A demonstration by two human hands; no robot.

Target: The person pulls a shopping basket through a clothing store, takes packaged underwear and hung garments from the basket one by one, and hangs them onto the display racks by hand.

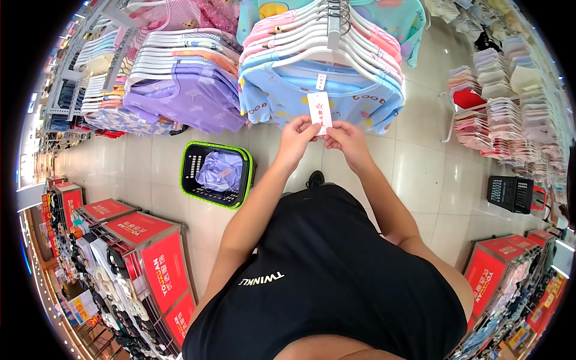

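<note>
A white paper tag (320, 112) with red writing hangs at the front of a light blue patterned top (276, 90) on a white hanger. My left hand (297, 139) pinches the tag's lower left edge between thumb and fingers. On the other side, my right hand (347, 141) has its thumb and fingers closed on the lower right edge. Behind the blue top, several more garments hang in a row on white hangers from a metal rail arm (333, 27).
A black basket with a green rim (187, 171) stands on the floor at the left, holding purple cloth (221, 171). Purple tops (201, 99) hang at the upper left. Red-panelled racks (162, 270) flank me below. A dark basket (509, 193) is at the right.
</note>
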